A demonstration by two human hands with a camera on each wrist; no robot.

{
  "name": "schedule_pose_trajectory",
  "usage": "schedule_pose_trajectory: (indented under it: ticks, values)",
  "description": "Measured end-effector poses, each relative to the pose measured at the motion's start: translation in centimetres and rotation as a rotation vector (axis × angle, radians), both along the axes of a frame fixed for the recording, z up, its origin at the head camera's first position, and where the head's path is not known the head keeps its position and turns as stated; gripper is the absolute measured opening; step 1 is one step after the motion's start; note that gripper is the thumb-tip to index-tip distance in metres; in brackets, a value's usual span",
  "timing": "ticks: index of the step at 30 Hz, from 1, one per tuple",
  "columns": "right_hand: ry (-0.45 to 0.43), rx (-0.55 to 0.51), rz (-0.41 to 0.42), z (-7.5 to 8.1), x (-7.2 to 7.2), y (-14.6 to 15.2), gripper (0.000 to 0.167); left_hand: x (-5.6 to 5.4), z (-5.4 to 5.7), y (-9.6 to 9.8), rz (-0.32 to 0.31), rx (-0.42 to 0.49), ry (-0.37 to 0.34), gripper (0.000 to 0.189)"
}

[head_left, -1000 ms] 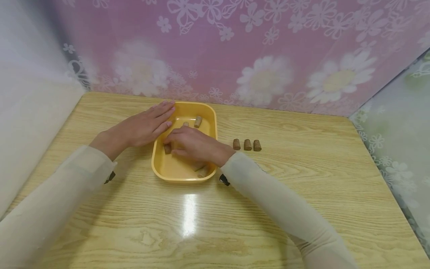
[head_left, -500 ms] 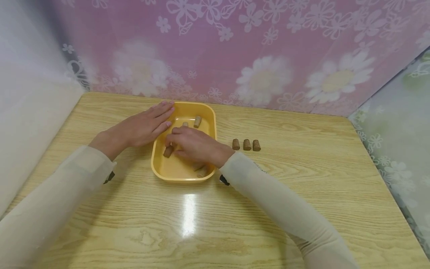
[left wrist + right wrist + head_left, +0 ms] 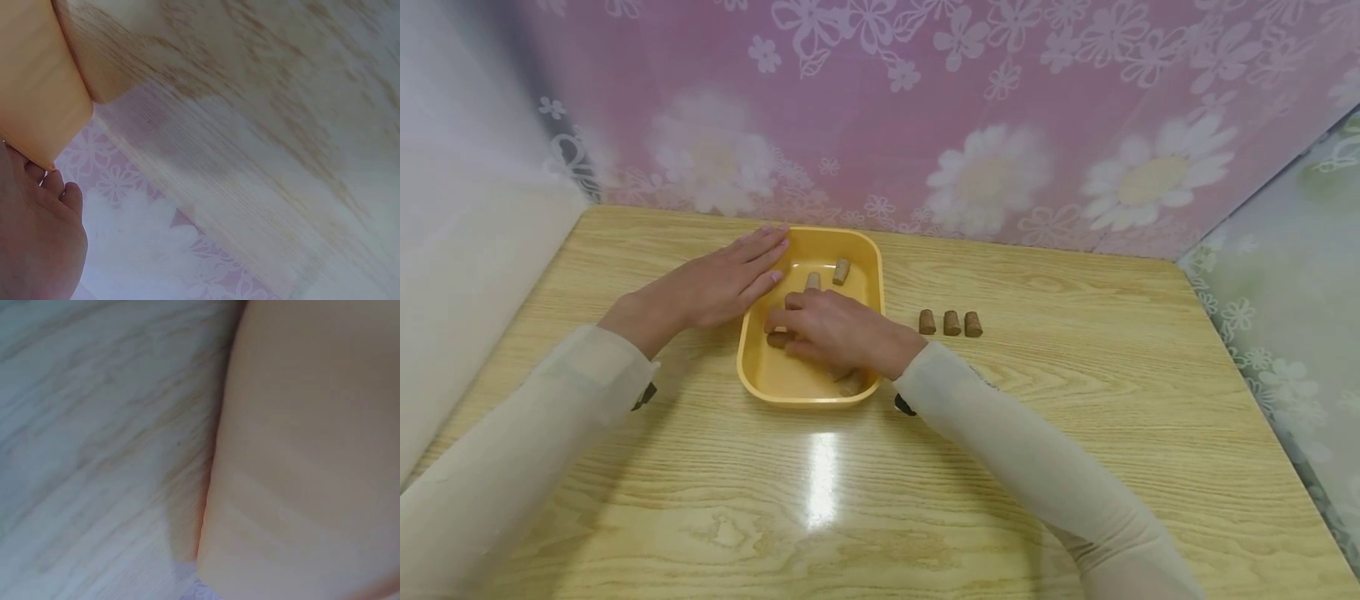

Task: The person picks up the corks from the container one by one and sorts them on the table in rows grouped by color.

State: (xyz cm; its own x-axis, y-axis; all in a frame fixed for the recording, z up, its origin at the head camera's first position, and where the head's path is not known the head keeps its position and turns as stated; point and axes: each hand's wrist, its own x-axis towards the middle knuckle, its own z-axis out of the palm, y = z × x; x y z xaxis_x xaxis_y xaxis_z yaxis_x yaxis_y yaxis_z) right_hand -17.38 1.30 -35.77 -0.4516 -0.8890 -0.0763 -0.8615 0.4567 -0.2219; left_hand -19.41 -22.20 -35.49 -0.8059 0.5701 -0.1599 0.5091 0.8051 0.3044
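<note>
A yellow plastic tray [image 3: 808,398] stands on the table. My left hand [image 3: 718,279] rests on its left rim with fingers extended; in the left wrist view, that hand [image 3: 37,231] touches the tray's outer wall [image 3: 34,81]. Inside the tray, my right hand [image 3: 838,329] pinches a brown cork [image 3: 779,339] lying on its side, and the fingers partly cover it. Beyond this hand lie two lighter corks, one [image 3: 842,271] near the far right and another [image 3: 813,281] close to the knuckles. Under the right wrist, a cork [image 3: 852,383] is partly hidden.
Three brown corks, left [image 3: 927,322], middle [image 3: 952,323] and right [image 3: 973,324], form a row on the wooden table [image 3: 1075,375] right of the tray. A pink flowered backdrop [image 3: 880,125] rises behind the table. The tray wall [image 3: 300,456] fills much of the right wrist view.
The cork at my right fingertips has turned from upright in the view to lying crosswise. My right hand has shifted slightly nearer, uncovering more of a light cork. The left hand has stayed put.
</note>
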Motion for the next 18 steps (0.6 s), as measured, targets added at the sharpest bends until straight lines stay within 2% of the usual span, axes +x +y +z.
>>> schedule_pose_trajectory:
  ticks: [5, 9, 15, 18]
  values:
    - [0.038, 0.041, 0.020, 0.04, 0.17, 0.27, 0.033, 0.04, 0.03, 0.08, 0.009, 0.000, -0.004, 0.066]
    - [0.042, 0.046, 0.013, 0.32, 0.27, 0.47, 0.031, 0.08, 0.10, 0.10, 0.014, -0.006, 0.000, 0.067]
    - [0.034, 0.020, 0.000, 0.37, 0.23, 0.77, 0.016, 0.14, 0.08, 0.04, 0.010, -0.005, 0.006, 0.068]
    - [0.014, 0.017, -0.018, 0.53, 0.22, 0.97, 0.021, 0.13, 0.02, 0.06, 0.012, -0.001, 0.004, 0.069]
